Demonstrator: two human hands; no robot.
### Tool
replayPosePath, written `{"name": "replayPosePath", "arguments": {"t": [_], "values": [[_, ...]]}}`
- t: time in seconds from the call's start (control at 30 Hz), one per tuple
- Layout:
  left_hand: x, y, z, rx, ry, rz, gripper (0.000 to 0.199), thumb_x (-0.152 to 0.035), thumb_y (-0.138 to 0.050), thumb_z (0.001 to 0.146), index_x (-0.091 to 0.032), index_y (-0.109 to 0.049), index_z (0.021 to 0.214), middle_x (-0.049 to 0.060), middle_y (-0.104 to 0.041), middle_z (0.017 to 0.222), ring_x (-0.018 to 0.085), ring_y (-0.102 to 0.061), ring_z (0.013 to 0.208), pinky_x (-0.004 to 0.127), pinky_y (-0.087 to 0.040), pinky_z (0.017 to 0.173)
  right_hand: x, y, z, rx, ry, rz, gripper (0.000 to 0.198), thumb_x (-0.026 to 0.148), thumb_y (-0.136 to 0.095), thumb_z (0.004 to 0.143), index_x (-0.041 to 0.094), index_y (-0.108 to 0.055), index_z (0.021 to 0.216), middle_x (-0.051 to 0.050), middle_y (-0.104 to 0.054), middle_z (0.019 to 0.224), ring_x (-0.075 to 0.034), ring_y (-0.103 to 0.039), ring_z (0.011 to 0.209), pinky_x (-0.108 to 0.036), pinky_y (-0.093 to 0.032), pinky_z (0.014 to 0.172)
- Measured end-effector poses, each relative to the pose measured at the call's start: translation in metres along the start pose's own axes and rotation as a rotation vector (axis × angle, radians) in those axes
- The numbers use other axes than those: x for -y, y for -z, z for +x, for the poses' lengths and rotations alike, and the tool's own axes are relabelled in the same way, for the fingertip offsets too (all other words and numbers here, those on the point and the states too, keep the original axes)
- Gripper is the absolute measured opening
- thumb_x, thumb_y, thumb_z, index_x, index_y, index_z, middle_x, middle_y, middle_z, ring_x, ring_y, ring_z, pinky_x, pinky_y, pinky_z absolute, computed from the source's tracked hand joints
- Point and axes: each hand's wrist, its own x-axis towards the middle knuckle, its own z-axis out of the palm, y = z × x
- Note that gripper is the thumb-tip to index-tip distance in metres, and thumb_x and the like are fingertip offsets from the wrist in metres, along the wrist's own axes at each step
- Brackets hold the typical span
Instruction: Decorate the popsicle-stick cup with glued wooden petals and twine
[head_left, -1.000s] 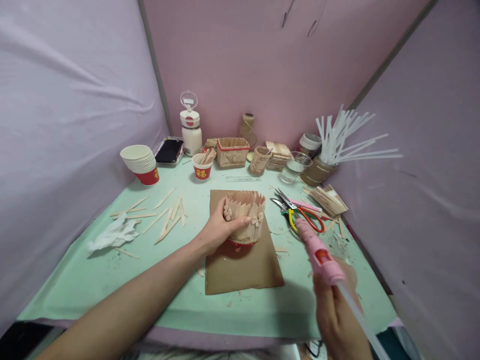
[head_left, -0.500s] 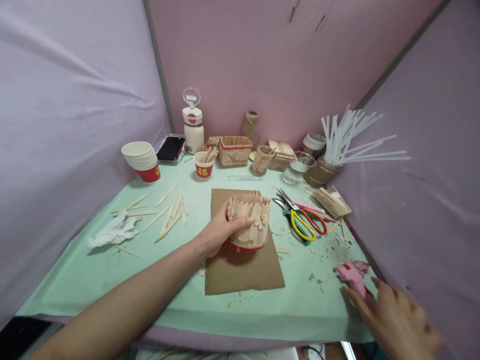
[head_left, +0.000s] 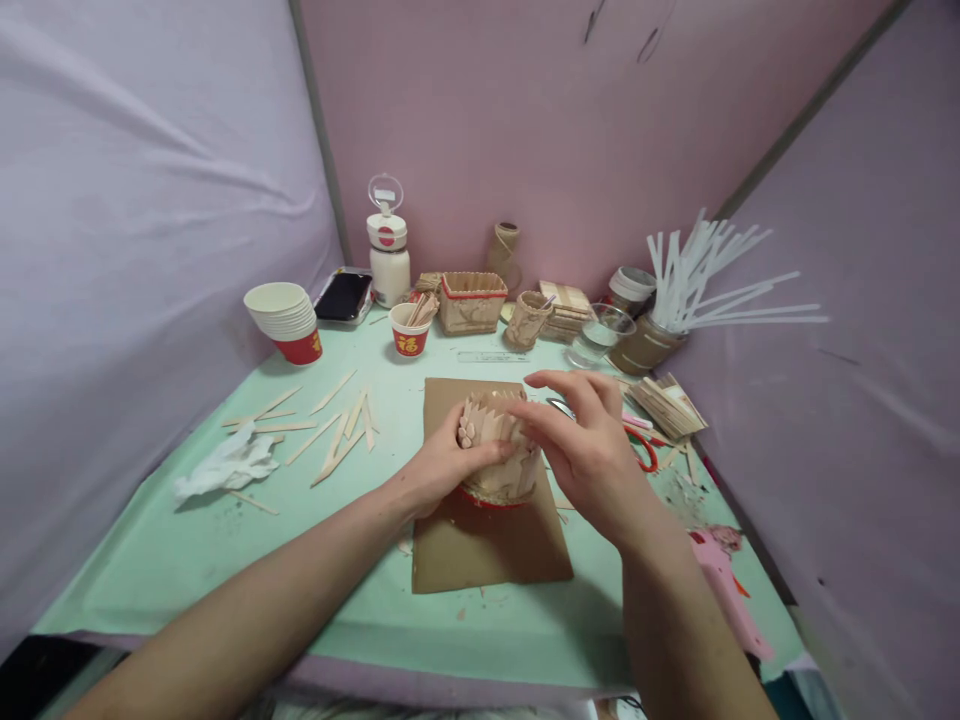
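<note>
A round holder made of pointed wooden craft sticks [head_left: 487, 460], with small wooden flower shapes on its side and a red band at its base, is held over a piece of brown cardboard [head_left: 495, 560]. My left hand [head_left: 442, 465] grips it from the left, thumb across its front. At its right side, my right hand [head_left: 589, 435] has its fingers stretched out and apart over the rim; whether they touch the wood I cannot tell. That hand hides part of the holder and most of the scissors. A pink glue gun [head_left: 724, 585] lies by the right edge, partly behind my right forearm.
Loose wooden sticks [head_left: 341, 440] and crumpled tissue [head_left: 229, 463] lie at left. Stacked paper cups [head_left: 285, 320], a stick-filled cup [head_left: 409, 335], a rectangular wooden box [head_left: 471, 305] and a clear water cup [head_left: 596, 340] stand behind. White glue sticks [head_left: 690, 280] spread from a container at right.
My right hand has left the glue gun at the right and come over to the holder. The glue gun now lies released on the table. My left hand keeps its hold.
</note>
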Motion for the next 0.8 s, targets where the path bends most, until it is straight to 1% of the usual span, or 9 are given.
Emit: {"name": "replayPosePath", "arguments": {"t": [0.07,0.17,0.27,0.43,0.53,0.7,0.8], "values": [[0.0,0.001,0.0,-0.003,0.002,-0.006,0.074,-0.033,-0.084,0.066,-0.021,-0.047,0.13,0.012,-0.062,0.129,0.032,-0.056,0.122,0.045,-0.045,0.101,-0.003,-0.005,0.0,-0.011,0.005,0.002,0.016,0.011,-0.057,0.09,0.023,-0.067,0.094,-0.008,-0.061,0.117,-0.026,-0.044,0.108,-0.044,-0.042,0.094],[0.0,0.001,-0.001,0.0,0.019,0.0,0.076,-0.035,-0.084,0.066,-0.022,-0.046,0.13,0.012,-0.06,0.132,0.031,-0.055,0.123,0.045,-0.044,0.102,-0.003,-0.007,-0.002,-0.027,-0.014,-0.002,0.013,0.013,-0.056,0.091,0.022,-0.063,0.087,-0.008,-0.061,0.112,-0.026,-0.045,0.107,-0.044,-0.043,0.092],[0.001,0.002,-0.002,0.0,0.027,0.011,0.073,-0.038,-0.083,0.067,-0.023,-0.047,0.129,0.012,-0.06,0.131,0.031,-0.056,0.123,0.045,-0.045,0.102,-0.001,-0.007,-0.005,-0.009,-0.048,-0.003,0.013,0.012,-0.055,0.091,0.022,-0.061,0.086,-0.008,-0.06,0.113,-0.026,-0.046,0.108,-0.046,-0.043,0.092],[0.002,0.001,-0.001,-0.027,0.025,0.043,0.076,-0.039,-0.084,0.066,-0.023,-0.047,0.13,0.012,-0.06,0.132,0.031,-0.055,0.123,0.045,-0.044,0.102,0.002,-0.005,-0.006,0.01,-0.087,-0.029,0.008,0.016,-0.056,0.092,0.022,-0.061,0.089,-0.01,-0.06,0.117,-0.028,-0.045,0.111,-0.051,-0.043,0.093],[0.0,0.0,-0.002,-0.046,0.011,0.074,0.077,-0.039,-0.084,0.065,-0.023,-0.046,0.13,0.012,-0.06,0.132,0.031,-0.055,0.123,0.045,-0.043,0.103,0.005,-0.004,-0.005,0.016,-0.097,-0.059,0.006,0.017,-0.058,0.091,0.021,-0.061,0.087,-0.01,-0.06,0.118,-0.029,-0.045,0.112,-0.051,-0.042,0.094],[-0.005,-0.003,-0.004,-0.07,-0.001,0.123,0.076,-0.04,-0.084,0.066,-0.022,-0.045,0.129,0.012,-0.059,0.132,0.03,-0.054,0.124,0.043,-0.044,0.102,0.007,-0.005,-0.004,0.01,-0.118,-0.076,0.008,0.016,-0.06,0.088,0.02,-0.06,0.082,-0.011,-0.06,0.118,-0.03,-0.045,0.112,-0.051,-0.04,0.094],[-0.004,-0.002,-0.003,-0.079,-0.022,0.126,0.075,-0.039,-0.084,0.066,-0.022,-0.046,0.128,0.011,-0.06,0.132,0.03,-0.054,0.124,0.043,-0.044,0.102,0.006,-0.005,-0.003,0.001,-0.153,-0.026,0.006,0.016,-0.061,0.086,0.021,-0.059,0.083,-0.01,-0.061,0.117,-0.03,-0.047,0.112,-0.051,-0.04,0.095]]}}
